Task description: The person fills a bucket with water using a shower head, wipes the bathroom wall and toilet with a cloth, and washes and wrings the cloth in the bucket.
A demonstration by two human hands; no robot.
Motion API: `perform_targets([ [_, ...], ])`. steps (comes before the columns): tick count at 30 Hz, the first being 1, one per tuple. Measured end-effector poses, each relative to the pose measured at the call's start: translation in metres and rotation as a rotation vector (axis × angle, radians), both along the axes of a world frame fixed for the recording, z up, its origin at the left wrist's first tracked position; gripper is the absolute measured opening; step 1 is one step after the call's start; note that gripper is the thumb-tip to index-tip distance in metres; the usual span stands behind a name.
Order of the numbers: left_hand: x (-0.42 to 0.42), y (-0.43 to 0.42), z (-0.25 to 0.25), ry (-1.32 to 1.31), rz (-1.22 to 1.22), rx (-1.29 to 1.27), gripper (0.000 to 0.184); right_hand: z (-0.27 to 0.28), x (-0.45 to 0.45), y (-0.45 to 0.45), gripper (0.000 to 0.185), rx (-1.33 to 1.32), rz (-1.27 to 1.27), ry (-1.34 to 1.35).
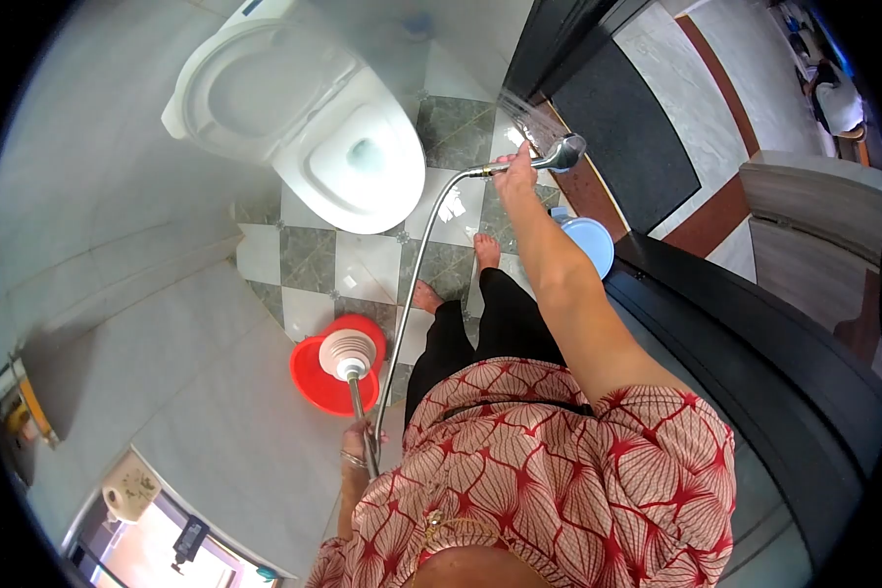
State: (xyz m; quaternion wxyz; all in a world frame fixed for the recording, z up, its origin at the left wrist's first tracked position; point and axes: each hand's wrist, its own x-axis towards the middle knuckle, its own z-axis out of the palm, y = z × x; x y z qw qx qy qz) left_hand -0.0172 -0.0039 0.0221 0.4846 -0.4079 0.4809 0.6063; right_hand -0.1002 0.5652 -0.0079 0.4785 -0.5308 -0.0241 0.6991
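Note:
My right hand (516, 174) is closed around the handle of a chrome shower head (563, 154), and water sprays from it over the floor near the doorway. A metal shower hose (416, 269) curves from that handle down past my left side. My left hand (360, 441) is wrapped round the grey handle of a plunger (347, 355), with the hose running right beside it. The plunger's pale ribbed cup appears over a red basin (309, 377); whether it touches the basin I cannot tell. Ahead stands a white toilet (387, 201) with its lid raised and water in the bowl.
A light blue bucket (590, 245) stands by the dark door frame at my right. Wet grey and white floor tiles (367, 263) lie under my bare feet. Beyond the threshold is a dark mat (632, 137). A mirror (157, 539) hangs on the left wall.

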Motion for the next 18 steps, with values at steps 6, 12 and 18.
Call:
perform_targets([
  [6, 0.002, 0.002, 0.005, 0.083, -0.091, -0.092, 0.017, -0.009, -0.006, -0.003, 0.028, -0.07, 0.116, 0.012],
  [12, 0.003, -0.003, 0.004, 0.051, -0.147, -0.112, 0.017, -0.007, -0.011, -0.011, 0.027, -0.005, 0.187, 0.115],
  [18, 0.002, 0.002, 0.008, 0.059, -0.076, -0.104, 0.018, -0.001, -0.016, -0.009, 0.029, -0.053, 0.277, 0.087],
])
